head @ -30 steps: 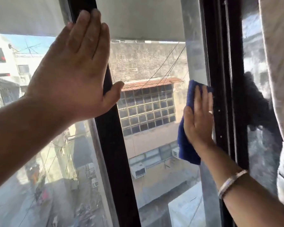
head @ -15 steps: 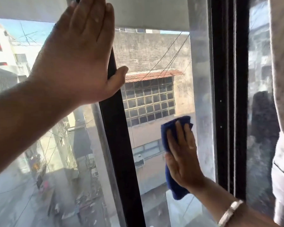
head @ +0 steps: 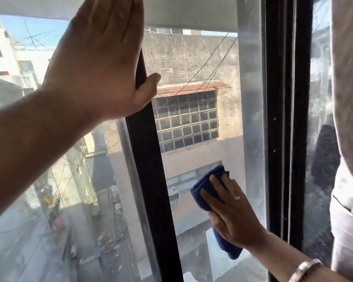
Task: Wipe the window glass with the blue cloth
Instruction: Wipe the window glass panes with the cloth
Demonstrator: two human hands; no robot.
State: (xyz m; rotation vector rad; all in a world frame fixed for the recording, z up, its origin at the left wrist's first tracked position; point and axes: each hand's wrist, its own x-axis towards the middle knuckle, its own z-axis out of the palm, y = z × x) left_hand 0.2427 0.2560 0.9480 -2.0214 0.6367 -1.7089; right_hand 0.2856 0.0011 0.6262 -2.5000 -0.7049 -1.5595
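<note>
I see the right hand [head: 230, 212] pressed flat against the window glass [head: 194, 139], fingers spread and laid over the blue cloth [head: 207, 187]. The cloth is bunched between the palm and the pane; its folded top edge sticks out above the fingertips and a loose tail hangs out below the heel of the hand. It sits low on the middle pane, closer to the right frame than to the centre bar, and not touching either. I see a ring [head: 237, 197] on one finger and a pale bracelet [head: 305, 268] on the wrist at the bottom edge of the view.

The left hand [head: 102, 64] is up high, open and flat, with fingers together pointing upward. Its palm lies over the black centre bar [head: 151, 180] and the pane to the left of it, and the thumb hooks around the right side of the bar. It holds nothing but the bar itself.

To the right runs a dark window frame [head: 283, 119] with vertical tracks, and past it a pale curtain [head: 348, 98] hangs along the edge. A strip of the glass next to that frame looks hazy and streaked. Through the pane I see a brick building [head: 188, 58] with a gridded window, a small tiled awning and wires crossing in front of it.
</note>
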